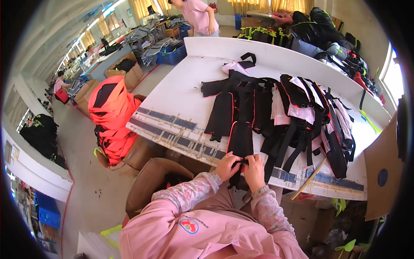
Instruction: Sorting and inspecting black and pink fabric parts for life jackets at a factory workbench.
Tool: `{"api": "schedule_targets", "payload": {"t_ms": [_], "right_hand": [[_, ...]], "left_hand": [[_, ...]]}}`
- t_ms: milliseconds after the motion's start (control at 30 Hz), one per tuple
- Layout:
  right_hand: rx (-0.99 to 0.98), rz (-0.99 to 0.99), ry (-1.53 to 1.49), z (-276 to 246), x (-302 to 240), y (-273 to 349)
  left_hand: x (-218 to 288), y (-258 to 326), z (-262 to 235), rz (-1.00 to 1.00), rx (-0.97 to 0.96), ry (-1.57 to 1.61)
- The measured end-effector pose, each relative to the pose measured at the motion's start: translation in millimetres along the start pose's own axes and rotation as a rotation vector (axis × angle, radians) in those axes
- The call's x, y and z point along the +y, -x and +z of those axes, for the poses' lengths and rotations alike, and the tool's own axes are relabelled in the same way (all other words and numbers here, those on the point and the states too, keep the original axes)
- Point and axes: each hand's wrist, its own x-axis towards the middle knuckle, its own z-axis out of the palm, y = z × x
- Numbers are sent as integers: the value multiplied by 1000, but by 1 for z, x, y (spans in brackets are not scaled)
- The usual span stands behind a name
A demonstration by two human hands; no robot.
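Note:
At the table's near edge, my left hand and my right hand are close together, fingers closed. Between them they grip the near end of a black padded strap with red piping, which lies away from me on the white table. A short black end hangs below my fingers; its small details are hidden. Beyond and to the right spreads a heap of similar black straps, with loose webbing tails and pale pink-white pieces among them.
A wooden stick juts over the front edge at right. Bright orange bags are stacked left of the table. An open cardboard box stands below, near my left arm. A person in pink is beyond the table's raised back board.

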Motion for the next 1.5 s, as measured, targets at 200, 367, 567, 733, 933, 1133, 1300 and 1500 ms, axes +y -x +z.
{"api": "schedule_targets", "payload": {"t_ms": [200, 367, 567, 733, 933, 1133, 1300, 1500], "right_hand": [[233, -5, -219, 16, 9, -8], [101, 314, -672, 23, 9, -15], [20, 432, -1302, 10, -11, -20], [0, 372, -1334, 5, -7, -14], [13, 278, -1122, -3, -7, -14], [178, 265, -1173, -7, 2, -16], [57, 399, -1440, -7, 17, -18], [-136, 418, -1693, -23, -32, -11]], "left_hand": [[-6, 11, -9, 56, -6, -130], [0, 13, -19, -77, 121, -107], [16, 6, -30, -264, 281, 67], [9, 4, -23, -501, 160, 569], [14, 2, -28, -801, 114, 1651], [34, -15, -38, -677, -165, 1956], [37, -25, -41, -823, -115, 1799], [31, -29, -41, -844, 81, 1575]]}}
